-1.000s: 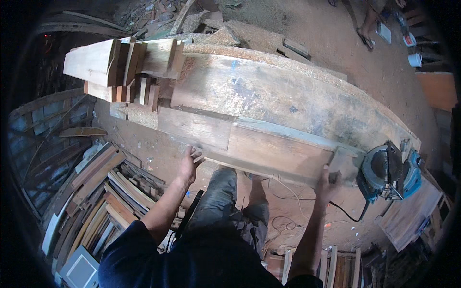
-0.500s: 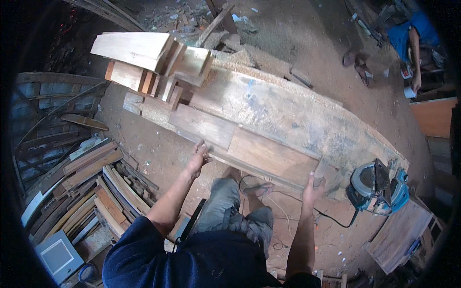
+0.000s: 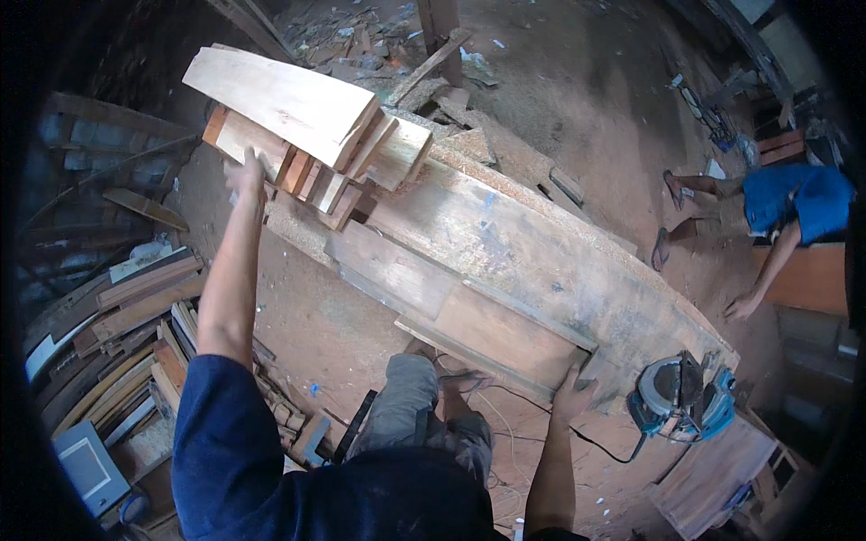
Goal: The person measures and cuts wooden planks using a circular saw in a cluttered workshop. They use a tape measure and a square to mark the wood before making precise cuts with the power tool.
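Note:
My left hand (image 3: 247,175) is stretched out to the far left, fingers extended and slightly blurred, beside a stack of cut boards (image 3: 280,99). Its fingertips are close to the lower boards; I cannot tell if they touch. My right hand (image 3: 571,397) grips the right end of a flat brown wooden panel (image 3: 505,329) at the bench's near edge. Narrow wood strips lie along the panel: a front strip (image 3: 469,359) and a back strip (image 3: 532,311). Another flat board (image 3: 397,270) continues to its left.
A circular saw (image 3: 677,397) rests on the right end of the dusty workbench (image 3: 541,243), its cable trailing below. Piled timber (image 3: 135,352) stands at left. Another person (image 3: 794,203) in blue bends at far right. A wooden board (image 3: 713,478) lies lower right.
My left hand has left the panel's near edge and moved up and left to the board stack. My right hand stays at the panel's right end. The other person has come further into view.

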Demonstrator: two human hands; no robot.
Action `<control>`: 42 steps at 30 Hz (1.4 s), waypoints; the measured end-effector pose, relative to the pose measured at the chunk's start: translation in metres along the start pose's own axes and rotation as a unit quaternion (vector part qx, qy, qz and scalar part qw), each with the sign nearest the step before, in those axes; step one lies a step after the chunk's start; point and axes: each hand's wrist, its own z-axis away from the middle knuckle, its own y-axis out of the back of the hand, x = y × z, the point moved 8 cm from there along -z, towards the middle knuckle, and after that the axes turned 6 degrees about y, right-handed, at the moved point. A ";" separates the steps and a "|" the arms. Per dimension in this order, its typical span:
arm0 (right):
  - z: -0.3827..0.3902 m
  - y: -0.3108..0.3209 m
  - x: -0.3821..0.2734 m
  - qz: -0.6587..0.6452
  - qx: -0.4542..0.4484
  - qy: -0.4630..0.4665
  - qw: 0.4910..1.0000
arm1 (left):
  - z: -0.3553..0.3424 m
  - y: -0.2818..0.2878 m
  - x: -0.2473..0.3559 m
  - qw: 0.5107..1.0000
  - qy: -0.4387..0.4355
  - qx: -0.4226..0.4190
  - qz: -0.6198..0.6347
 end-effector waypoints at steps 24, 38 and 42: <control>0.014 -0.018 0.021 0.069 0.056 0.038 0.995 | -0.085 -0.095 -0.028 0.802 0.094 -0.587 0.050; 0.096 0.049 -0.171 -0.114 -0.118 0.149 0.975 | 0.031 0.086 -0.077 0.943 0.006 -0.333 0.018; 0.076 0.044 -0.141 -0.092 -0.085 0.167 0.978 | 0.146 0.121 -0.106 0.942 -0.013 -0.324 0.090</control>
